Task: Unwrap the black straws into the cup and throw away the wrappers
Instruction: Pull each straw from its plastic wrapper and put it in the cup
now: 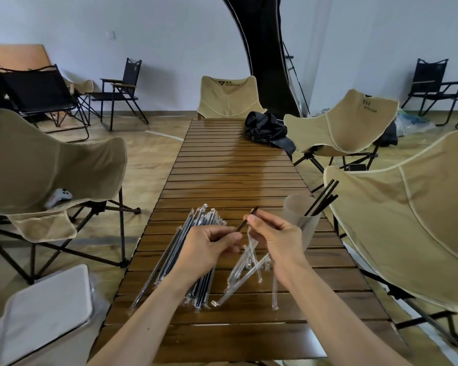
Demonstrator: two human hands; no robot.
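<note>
**Straw halfway out over the slatted table**

Wooden slats run the length of a long camping table point(236, 165), with beige folding chairs point(354, 122) drawn up on both sides and black ones back by the pale wall. A crumpled black bag point(266, 129) sits at the far end.

Both hands are up over the near half of the table. The left hand point(209, 243) has its fingers curled, thumb and forefinger pinching the lower part of a black straw point(246, 220). The right hand point(274, 233) meets it from the other side, fingertips closed around the straw's upper end, and a clear wrapper point(250, 240) dangles down between the two hands. Whether the right fingers are on the straw itself or on the wrapper's edge, I cannot tell.

Under the left wrist lies the pile of wrapped straws point(193, 228), fanned out in clear sleeves. Just right of it, below the right hand, empty wrappers point(245, 273) lie scattered on the slats.

Near the table's right edge stands the translucent cup point(299, 215), just beyond the right hand, with several bare black straws point(323, 196) leaning out of it.

Down at lower left, a grey lidded bin point(45, 310) stands on the floor beside the table.
</note>
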